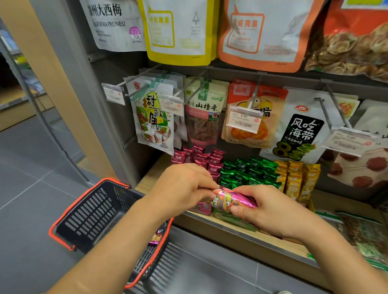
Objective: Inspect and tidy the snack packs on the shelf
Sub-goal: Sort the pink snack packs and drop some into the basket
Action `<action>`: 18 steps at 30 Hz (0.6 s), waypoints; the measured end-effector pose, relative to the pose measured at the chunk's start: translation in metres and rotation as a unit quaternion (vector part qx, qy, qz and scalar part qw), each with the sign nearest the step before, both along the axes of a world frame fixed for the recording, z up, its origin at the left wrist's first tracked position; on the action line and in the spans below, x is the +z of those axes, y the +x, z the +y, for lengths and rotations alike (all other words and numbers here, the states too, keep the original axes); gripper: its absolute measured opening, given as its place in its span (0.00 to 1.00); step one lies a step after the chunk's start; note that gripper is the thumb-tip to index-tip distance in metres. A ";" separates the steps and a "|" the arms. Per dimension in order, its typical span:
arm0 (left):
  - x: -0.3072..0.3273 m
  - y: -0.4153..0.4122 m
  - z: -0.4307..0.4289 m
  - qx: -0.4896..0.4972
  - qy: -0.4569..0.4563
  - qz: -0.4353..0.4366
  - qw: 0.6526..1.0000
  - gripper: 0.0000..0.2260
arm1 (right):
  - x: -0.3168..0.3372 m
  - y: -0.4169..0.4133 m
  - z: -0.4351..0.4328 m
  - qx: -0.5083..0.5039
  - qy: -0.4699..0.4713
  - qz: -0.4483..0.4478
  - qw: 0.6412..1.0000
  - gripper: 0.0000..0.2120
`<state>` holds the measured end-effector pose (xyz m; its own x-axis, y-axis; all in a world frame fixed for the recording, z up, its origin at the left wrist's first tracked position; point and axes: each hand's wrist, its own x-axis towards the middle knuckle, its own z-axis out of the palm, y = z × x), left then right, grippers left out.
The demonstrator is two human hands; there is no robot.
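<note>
A shiny pink snack pack (232, 200) lies sideways between both hands, just above the front edge of the wooden shelf (280, 243). My left hand (183, 186) pinches its left end. My right hand (267, 212) grips its right half, thumb underneath. Behind it stand rows of small packs: dark pink ones (199, 159) on the left, green ones (248, 173) in the middle, and yellow ones (297, 180) on the right. More pink packs (203, 208) lie under the hands at the shelf front.
A black basket with an orange rim (98, 211) hangs on my left forearm, with a pink pack (155, 239) inside. Larger snack bags (155, 118) hang on hooks with price tags (243, 121) above the shelf. Grey floor tiles (26, 185) stretch to the left.
</note>
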<state>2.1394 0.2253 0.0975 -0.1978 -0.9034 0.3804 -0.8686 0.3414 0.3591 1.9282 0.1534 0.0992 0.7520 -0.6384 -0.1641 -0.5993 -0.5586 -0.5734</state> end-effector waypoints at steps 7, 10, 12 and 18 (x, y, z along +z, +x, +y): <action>0.001 0.009 0.000 0.032 -0.003 0.070 0.997 0.03 | 0.017 -0.006 -0.002 -0.032 0.092 -0.053 0.994 0.22; 0.000 0.017 0.001 0.065 0.054 0.155 0.984 0.04 | 0.025 -0.013 -0.005 -0.091 0.107 -0.157 0.978 0.16; -0.002 0.014 0.003 0.062 0.067 0.146 0.985 0.06 | 0.026 -0.011 -0.004 -0.120 0.081 -0.181 0.973 0.14; -0.005 -0.013 0.003 0.021 0.048 0.145 0.988 0.10 | 0.017 0.004 0.008 -0.145 0.010 -0.172 0.974 0.14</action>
